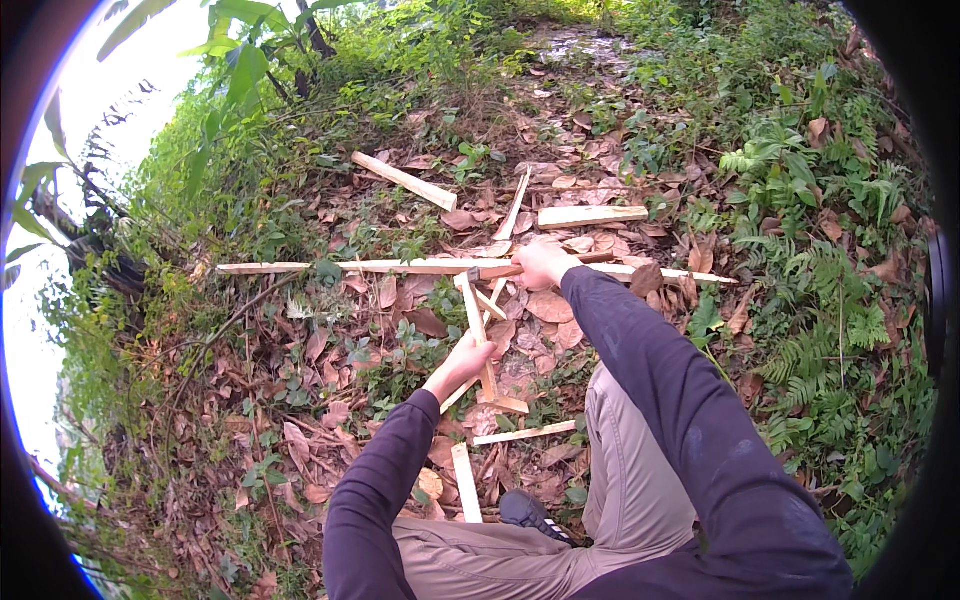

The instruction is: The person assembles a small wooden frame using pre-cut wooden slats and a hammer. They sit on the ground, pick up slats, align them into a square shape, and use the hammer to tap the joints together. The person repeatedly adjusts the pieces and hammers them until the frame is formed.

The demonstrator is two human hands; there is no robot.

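My left hand (465, 360) is closed around a short pale wooden strip (474, 310), which stands tilted away from me. Its lower end is near other wood pieces on the leaves. My right hand (543, 263) grips the brown handle of what looks like a hammer (496, 271); its small dark head is at the upper end of the strip. Beneath the right hand, a long thin wooden strip (400, 266) lies crosswise on the ground. Thinner pieces partly hidden by the left hand cross below the held strip, so how they join cannot be made out.
Loose wooden pieces lie beyond my hands: a thick one (405, 181), a flat one (592, 216) and a narrow one (515, 205). Closer in are two short slats (466, 484) (525, 433) by my shoe (535, 515). Dry leaves and green plants surround them.
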